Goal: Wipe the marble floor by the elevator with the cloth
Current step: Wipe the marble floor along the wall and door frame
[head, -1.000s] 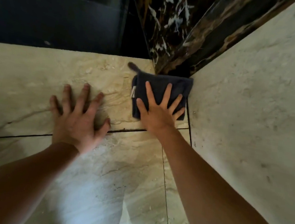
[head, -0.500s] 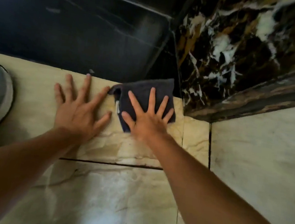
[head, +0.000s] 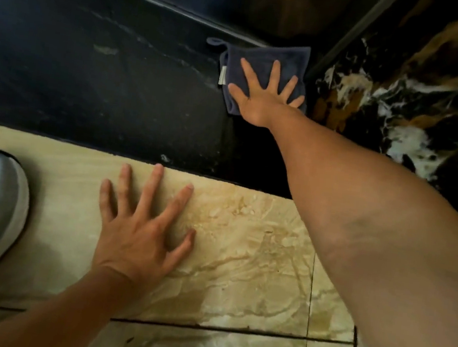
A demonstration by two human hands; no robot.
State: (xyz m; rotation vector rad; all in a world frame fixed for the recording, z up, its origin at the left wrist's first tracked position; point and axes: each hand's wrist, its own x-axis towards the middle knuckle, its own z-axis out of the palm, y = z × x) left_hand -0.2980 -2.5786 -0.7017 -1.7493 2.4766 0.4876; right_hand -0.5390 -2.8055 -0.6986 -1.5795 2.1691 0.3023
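Pressing cloth (head: 261,62) flat — right hand (head: 263,99) splayed wide; left hand (head: 139,237) splayed on floor (head: 240,261).

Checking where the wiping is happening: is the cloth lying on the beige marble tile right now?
No, the cloth lies on the black marble strip under the right hand, beyond the beige tile.

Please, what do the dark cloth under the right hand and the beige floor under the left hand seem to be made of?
The cloth: it looks like soft terry or microfibre, dark blue-grey, matte, with a fuzzy nap, a hanging loop and a small side label.

The beige floor: it looks like polished marble or a marble-look tile, with brown veins, a glossy sheen and thin dark joints. The picture cannot settle which.
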